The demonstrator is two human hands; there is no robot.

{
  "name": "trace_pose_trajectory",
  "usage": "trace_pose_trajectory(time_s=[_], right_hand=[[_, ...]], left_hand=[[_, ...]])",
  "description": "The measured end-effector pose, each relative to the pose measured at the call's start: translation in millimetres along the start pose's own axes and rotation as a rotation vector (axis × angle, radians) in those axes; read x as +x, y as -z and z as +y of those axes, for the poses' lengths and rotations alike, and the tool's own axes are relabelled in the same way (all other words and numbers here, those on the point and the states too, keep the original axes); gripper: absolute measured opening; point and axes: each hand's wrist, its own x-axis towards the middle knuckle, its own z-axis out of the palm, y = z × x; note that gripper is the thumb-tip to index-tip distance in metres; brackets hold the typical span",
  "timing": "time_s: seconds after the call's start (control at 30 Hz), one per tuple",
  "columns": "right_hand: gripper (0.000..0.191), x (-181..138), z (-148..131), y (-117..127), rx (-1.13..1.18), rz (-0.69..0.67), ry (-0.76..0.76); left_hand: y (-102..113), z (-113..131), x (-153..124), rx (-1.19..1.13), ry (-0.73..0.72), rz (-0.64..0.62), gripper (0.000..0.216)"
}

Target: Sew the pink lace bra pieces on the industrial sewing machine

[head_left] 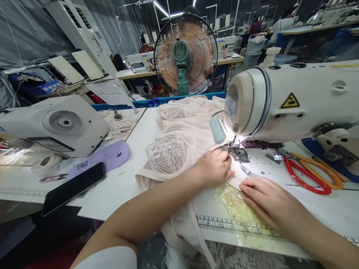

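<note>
- Beyond the white surface (123,190), a big fan (181,52) stands before rows of background machines (230,41)
- Large sewing machine (303,97) on the right, its lamp lit over the needle area (232,149); a second machine (56,119) sits on the left
- Pale lace cloth (171,153) lies heaped left of the lit machine, part of it hanging over the front edge
- Right hand (260,196) is apart from the left, fingers stretched to the cloth's near edge; whether it pinches, I cannot tell
- Left hand (213,167) is curled down on the cloth just beside the needle area; pressing or gripping, I cannot tell
- Scissors (322,191) rest right of the needle area, a black phone (74,188) far left
- One narrow strip (237,177) of cloth shows between the hands; sewing looks midway, with the cloth set at the needle and this strip seemingly left to do, though finished stitches are too small to make out
</note>
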Motion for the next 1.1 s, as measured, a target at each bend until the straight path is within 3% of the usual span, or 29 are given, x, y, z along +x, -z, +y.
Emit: trace_pose_trajectory(time_s=[0.2, 0.5, 0.63, 0.73, 0.93, 1.1], right_hand=[[0.021, 0, 1, 1, 0.009, 0.012, 0.003], [0.024, 0, 3, -2, 0.026, 0.051, -0.027], [0.027, -1, 4, -5, 0.012, 0.031, -0.043], [0.029, 1, 5, -5, 0.011, 0.006, -0.031], [0.03, 3, 5, -3, 0.017, 0.005, -0.026], [0.028, 1, 6, -2, 0.057, 0.035, -0.039]], left_hand=[[3, 1, -4, -0.009, -0.075, 0.012, 0.036], [0, -4, -6, 0.092, -0.037, 0.06, 0.033], [3, -2, -7, 0.124, -0.121, 0.11, 0.026], [8, 6, -12, 0.074, -0.187, 0.056, 0.028], [18, 20, -24, 0.078, -0.113, -0.146, 0.027], [21, 17, -23, 0.077, -0.106, -0.115, 0.026]])
